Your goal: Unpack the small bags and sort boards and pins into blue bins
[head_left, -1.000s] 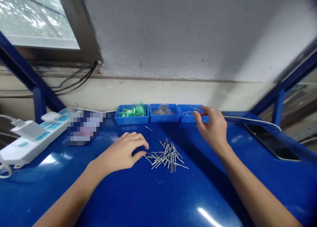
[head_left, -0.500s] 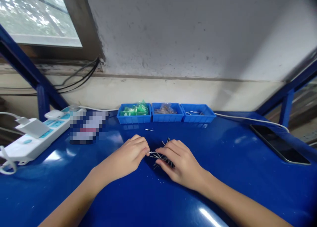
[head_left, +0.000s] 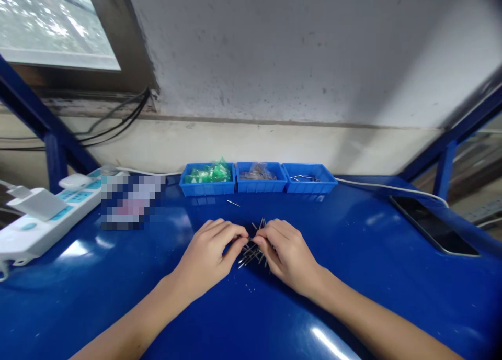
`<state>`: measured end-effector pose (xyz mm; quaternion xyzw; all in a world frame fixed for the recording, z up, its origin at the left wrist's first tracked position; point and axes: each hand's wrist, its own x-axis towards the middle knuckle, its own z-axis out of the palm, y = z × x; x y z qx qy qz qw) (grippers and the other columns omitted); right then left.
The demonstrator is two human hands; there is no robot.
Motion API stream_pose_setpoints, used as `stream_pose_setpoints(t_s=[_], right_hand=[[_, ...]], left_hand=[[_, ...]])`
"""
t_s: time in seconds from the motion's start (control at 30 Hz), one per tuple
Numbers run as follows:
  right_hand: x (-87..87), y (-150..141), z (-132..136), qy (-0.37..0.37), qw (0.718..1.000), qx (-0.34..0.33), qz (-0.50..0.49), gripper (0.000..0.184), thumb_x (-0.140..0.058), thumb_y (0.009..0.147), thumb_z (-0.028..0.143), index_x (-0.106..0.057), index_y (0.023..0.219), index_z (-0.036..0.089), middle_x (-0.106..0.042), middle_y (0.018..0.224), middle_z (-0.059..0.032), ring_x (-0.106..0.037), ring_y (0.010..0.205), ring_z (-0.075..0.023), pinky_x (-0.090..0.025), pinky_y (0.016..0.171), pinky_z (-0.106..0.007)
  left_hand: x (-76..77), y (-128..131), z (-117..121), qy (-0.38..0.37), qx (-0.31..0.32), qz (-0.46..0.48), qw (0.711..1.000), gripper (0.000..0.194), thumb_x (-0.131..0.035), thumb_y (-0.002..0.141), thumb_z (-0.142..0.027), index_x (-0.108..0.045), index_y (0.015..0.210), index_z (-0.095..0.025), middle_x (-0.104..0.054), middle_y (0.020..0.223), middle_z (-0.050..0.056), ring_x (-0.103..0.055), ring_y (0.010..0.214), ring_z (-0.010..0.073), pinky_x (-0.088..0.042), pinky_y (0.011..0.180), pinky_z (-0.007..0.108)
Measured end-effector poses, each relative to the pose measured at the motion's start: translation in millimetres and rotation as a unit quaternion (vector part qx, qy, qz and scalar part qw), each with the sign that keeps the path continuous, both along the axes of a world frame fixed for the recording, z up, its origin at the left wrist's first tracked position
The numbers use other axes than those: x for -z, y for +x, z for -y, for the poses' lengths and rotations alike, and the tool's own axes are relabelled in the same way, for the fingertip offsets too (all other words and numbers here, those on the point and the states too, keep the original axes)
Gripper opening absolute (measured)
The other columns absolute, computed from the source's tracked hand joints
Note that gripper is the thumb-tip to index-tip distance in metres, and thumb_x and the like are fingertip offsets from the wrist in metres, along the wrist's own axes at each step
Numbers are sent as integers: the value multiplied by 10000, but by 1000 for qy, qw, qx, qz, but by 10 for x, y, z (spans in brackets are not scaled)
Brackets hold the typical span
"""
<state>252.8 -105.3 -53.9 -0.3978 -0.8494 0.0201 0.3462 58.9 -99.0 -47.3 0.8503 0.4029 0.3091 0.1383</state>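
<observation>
Above a loose pile of silver blind rivets (head_left: 251,258), my two hands meet fingertip to fingertip. A thin rivet (head_left: 251,239) spans the small gap between them, mostly covered by the fingers. Its left end is pinched by my left hand (head_left: 214,247), thumb against forefinger. From the other side my right hand (head_left: 288,252) pinches it too and hides part of the pile. One single rivet (head_left: 232,203) lies apart on the blue table, behind the pile. A few rivets lie in the right-hand blue bin (head_left: 311,188).
Left of that bin stand a middle bin (head_left: 261,187) with brown pieces in clear plastic and a bin (head_left: 207,189) of green packets. A power strip (head_left: 47,221) and a pixelated object (head_left: 133,200) lie at left, a phone (head_left: 433,225) at right.
My right hand came from the right bin down to the pile and joined my left. My left hand took hold of a rivet and moved slightly right; now both hands pinch it.
</observation>
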Motion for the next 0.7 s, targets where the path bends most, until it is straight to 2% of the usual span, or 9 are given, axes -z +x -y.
stream_pose_setpoints(t_s=[0.13,0.3,0.4,0.43,0.5,0.53,0.57,0.63,0.7], right_hand=[[-12,-19,47,18,1000,-7,-2,197,-470,923,334,-576,943,169,-627,803,-61,-558,710,-163,-417,647,-299],[-83,45,-4,55,998,-29,23,126,-458,914,198,-583,902,179,-624,791,-53,-561,702,-158,-424,633,-295],[-179,341,-250,120,990,59,43,150,-473,909,248,-581,816,200,-624,771,-56,-558,702,-167,-437,646,-294],[-198,484,-357,156,977,142,25,194,-463,913,279,-576,777,201,-606,726,-50,-550,683,-168,-441,651,-292],[-191,781,-553,170,954,246,-3,228,-462,906,340,-598,916,156,-599,840,-119,-553,807,-245,-437,737,-382],[-165,907,-623,162,935,316,6,312,-487,882,408,-586,1014,143,-587,919,-141,-545,877,-277,-435,766,-412],[-130,1000,-666,139,926,350,20,387,-495,869,434,-569,1081,119,-575,963,-165,-535,918,-302,-433,778,-437],[-55,1056,-666,91,924,369,33,456,-504,854,459,-556,1136,105,-561,1006,-180,-529,960,-317,-443,792,-455],[-9,930,-575,51,948,312,20,406,-496,867,432,-577,1118,124,-565,1011,-167,-541,958,-295,-459,804,-448]], left_hand=[[-3,-11,-13,-2,-26,14,1000,202,-402,937,-247,-562,822,-200,-634,747,-2,-569,695,152,-417,697,321],[-34,-40,-18,-54,13,-18,998,273,-368,953,-279,-576,792,-206,-642,733,-9,-573,695,154,-419,698,320],[-74,-91,-57,-66,14,-69,995,226,-389,948,-319,-585,886,-224,-654,782,-8,-584,715,161,-417,710,330],[-82,-113,-76,-62,9,-92,994,192,-423,934,-330,-583,903,-229,-647,771,-12,-581,705,163,-413,714,335],[-79,-157,-113,-52,11,-143,988,121,-511,889,-336,-581,889,-237,-628,761,-19,-574,714,173,-400,735,354],[-70,-178,-127,-53,19,-166,985,92,-546,868,-325,-580,875,-240,-622,779,-21,-571,732,180,-393,746,362],[-57,-197,-136,-58,29,-183,981,65,-561,857,-306,-576,860,-243,-618,809,-21,-567,756,186,-386,754,367],[-33,-226,-138,-71,45,-199,976,54,-539,864,-262,-562,822,-236,-609,851,-17,-553,783,190,-377,756,369],[-31,-243,-124,-77,53,-195,976,97,-499,877,-231,-541,791,-218,-597,834,-10,-535,770,183,-374,750,364]])
